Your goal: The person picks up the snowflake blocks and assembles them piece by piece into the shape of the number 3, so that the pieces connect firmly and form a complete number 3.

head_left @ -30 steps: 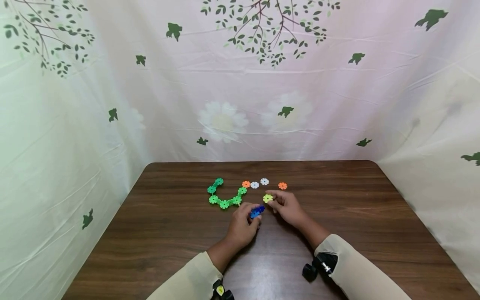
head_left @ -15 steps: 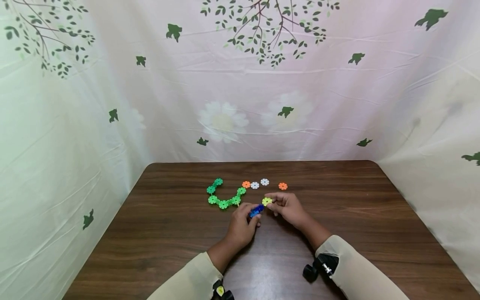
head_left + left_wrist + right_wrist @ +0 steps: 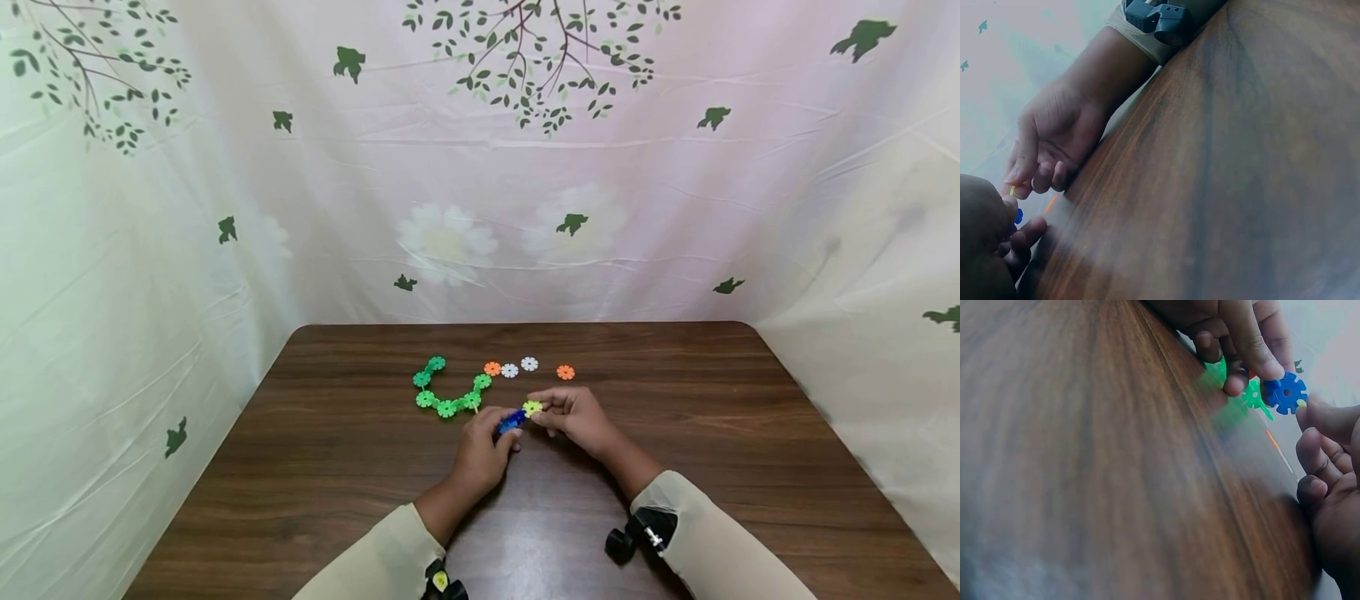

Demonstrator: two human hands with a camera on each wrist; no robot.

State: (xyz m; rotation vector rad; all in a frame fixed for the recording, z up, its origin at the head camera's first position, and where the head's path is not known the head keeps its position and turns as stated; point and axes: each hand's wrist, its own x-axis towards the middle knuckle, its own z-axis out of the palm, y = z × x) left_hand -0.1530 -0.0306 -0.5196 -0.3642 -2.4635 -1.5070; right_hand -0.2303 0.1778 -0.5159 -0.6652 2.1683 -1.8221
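The yellow-green notched disc is at the centre of my head feed, up off the table, its rim meeting the edge of a blue notched disc. I can't tell whether notch has entered notch. If they are slightly out of line, I'd judge a push could skid one rim across the other and flip a disc loose. The blue disc is gripped near its rim, so sideways force could also twist it.

The right hand pinches the yellow-green disc between thumb and index finger with almost no gap, its remaining fingers loosely curled. Its forearm slants in from the near right, the palm turned inward. The left hand comes from the near left, back of the hand upward, thumb and fingertips closed on the blue disc; the lower fingers bend beneath.

Just beyond the left hand, a curved chain of green discs lies on the wood-grain table. I'd worry about the left knuckles nudging its near end. Farther back lie two white discs and two orange discs, clear of both hands.
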